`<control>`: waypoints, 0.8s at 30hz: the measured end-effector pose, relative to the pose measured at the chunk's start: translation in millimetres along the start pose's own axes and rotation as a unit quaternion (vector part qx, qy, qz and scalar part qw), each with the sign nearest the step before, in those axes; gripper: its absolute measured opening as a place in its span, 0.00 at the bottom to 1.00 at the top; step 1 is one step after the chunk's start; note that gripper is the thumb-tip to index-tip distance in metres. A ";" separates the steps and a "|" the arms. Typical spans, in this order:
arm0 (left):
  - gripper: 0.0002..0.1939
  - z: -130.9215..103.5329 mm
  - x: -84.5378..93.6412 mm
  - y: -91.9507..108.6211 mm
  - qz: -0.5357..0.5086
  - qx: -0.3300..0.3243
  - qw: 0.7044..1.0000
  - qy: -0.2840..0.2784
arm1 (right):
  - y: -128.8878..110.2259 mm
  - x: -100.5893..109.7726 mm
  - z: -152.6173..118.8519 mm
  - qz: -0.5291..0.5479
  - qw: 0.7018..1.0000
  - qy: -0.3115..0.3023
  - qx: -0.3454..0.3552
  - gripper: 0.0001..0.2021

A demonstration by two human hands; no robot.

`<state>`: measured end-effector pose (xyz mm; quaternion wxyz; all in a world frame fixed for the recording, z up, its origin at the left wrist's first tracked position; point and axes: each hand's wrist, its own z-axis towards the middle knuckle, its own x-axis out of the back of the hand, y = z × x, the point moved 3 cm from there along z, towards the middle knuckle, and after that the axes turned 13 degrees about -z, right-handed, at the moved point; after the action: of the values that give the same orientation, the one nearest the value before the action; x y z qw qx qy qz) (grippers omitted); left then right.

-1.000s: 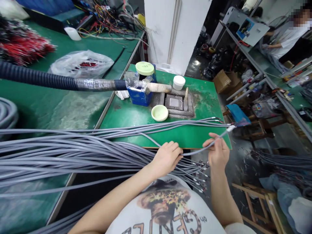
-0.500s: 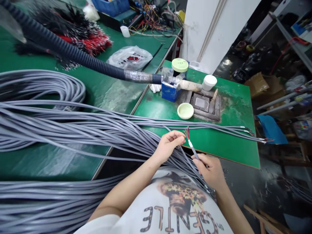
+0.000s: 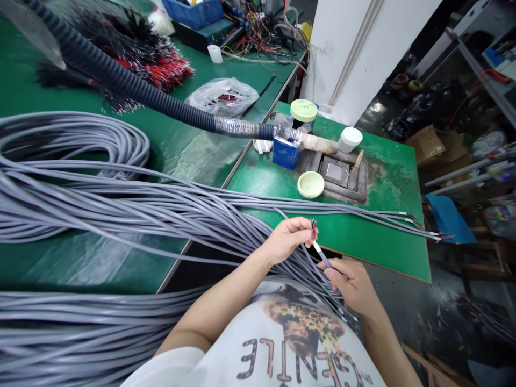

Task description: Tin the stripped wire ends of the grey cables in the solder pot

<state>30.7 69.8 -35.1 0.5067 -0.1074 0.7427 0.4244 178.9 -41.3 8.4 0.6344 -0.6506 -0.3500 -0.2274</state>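
My right hand [image 3: 351, 284] grips a grey cable [image 3: 321, 255] just below its white-sleeved, stripped end. My left hand [image 3: 287, 237] pinches the thin coloured wires [image 3: 313, 229] that stick out of that end. Both hands hover at the near edge of the small green table [image 3: 363, 236], above a thick bundle of grey cables [image 3: 121, 209] that runs from the left across my lap. Several more grey cables with stripped ends [image 3: 419, 224] lie across the small table to the right.
A solder pot [image 3: 338, 173] sits sunk in the small table, with a pale green lid [image 3: 310, 184], a white jar [image 3: 350, 139] and a blue box [image 3: 286, 148] around it. A black corrugated hose [image 3: 133, 88] reaches over from the left bench. Red and black wire bundles [image 3: 161, 67] lie behind.
My right hand brought one cable's end back from the table's right side toward my body. My left hand left the bundle and now pinches the end's wires. The view swung left.
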 end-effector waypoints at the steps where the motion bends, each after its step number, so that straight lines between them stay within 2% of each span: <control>1: 0.16 0.8 -3.0 -1.6 0.005 -0.003 1.000 0.003 | 2.0 1.0 0.1 0.009 1.000 -0.009 -0.004 0.13; 3: 0.16 1.7 -11.6 -4.8 0.020 -0.014 1.000 0.019 | 5.1 3.9 1.4 0.014 1.000 0.000 -0.018 0.13; 7: 0.17 2.0 -33.0 -12.8 0.036 -0.019 0.998 0.037 | 9.6 10.4 4.4 -0.008 0.991 0.121 -0.062 0.11; 9: 0.17 2.4 -39.5 -16.6 0.026 -0.015 0.999 0.043 | 12.5 10.0 5.5 0.015 0.985 0.153 -0.073 0.08; 15: 0.16 5.0 -39.5 -21.5 -0.024 -0.003 0.999 0.040 | 25.7 4.3 10.4 0.174 0.973 0.125 -0.082 0.09; 18: 0.18 6.0 -37.0 -22.4 -0.035 0.004 0.998 0.053 | 30.0 1.3 12.5 0.208 0.967 0.112 -0.094 0.10; 24: 0.15 8.0 -37.3 -27.6 -0.067 0.025 0.996 0.061 | 34.3 -8.3 14.9 0.262 0.952 0.115 -0.112 0.11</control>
<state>69.6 48.5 -19.1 0.4906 -0.1700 0.7736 0.3634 196.9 -26.3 -21.9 0.6306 -0.7558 -0.0642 -0.1641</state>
